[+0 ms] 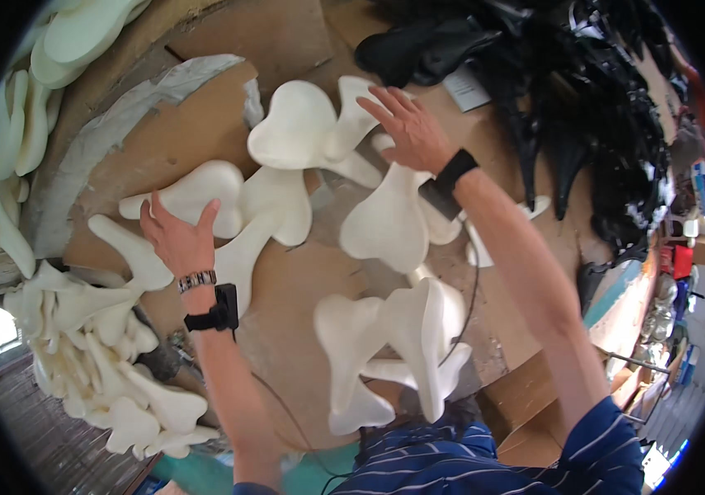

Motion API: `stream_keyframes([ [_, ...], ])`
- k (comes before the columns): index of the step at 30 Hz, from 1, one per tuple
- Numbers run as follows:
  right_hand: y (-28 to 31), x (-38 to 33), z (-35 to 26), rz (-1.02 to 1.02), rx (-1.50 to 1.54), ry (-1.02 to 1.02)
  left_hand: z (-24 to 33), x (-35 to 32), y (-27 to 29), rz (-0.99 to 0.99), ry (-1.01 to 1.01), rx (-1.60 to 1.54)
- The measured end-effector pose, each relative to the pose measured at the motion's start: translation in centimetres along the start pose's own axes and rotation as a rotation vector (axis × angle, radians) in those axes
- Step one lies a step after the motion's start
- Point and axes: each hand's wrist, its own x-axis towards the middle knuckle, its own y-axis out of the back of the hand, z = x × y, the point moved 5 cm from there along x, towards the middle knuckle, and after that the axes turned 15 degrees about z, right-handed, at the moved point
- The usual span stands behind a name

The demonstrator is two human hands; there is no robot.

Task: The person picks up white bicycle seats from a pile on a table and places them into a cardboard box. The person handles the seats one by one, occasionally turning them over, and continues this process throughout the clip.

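My left hand (177, 237) has its fingers and thumb spread over a white bicycle-saddle-shaped piece (216, 186) at the left middle. It seems to rest on that piece's near side, though contact is hard to tell. My right hand (416, 136) is also spread open, beside the narrow end of another white saddle piece (385, 223). Its fingertips reach the edge of a white piece (354, 103) at the far middle. A broad white saddle piece (294, 120) lies between my hands. Several more, such as one near my body (348, 326), overlap or lean together.
Black glossy saddle-shaped pieces (550, 107) are heaped at the far right. White pieces pile up at the near left (105, 330) and far left (80, 37). Brown cardboard (286, 346) covers the table. A thin cable (472, 297) hangs from my right wrist.
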Motion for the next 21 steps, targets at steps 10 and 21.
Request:
stream_keyframes([
  [10, 0.6, -4.6, -6.3, -0.066, 0.329, -0.164, -7.0, -5.3, -9.7, -0.531, 0.82, -0.78],
  [21, 15.7, -14.6, -20.3, -0.097, 0.747, -0.197, -6.7, -13.3, 5.2, -0.901, 1.05, -1.713],
])
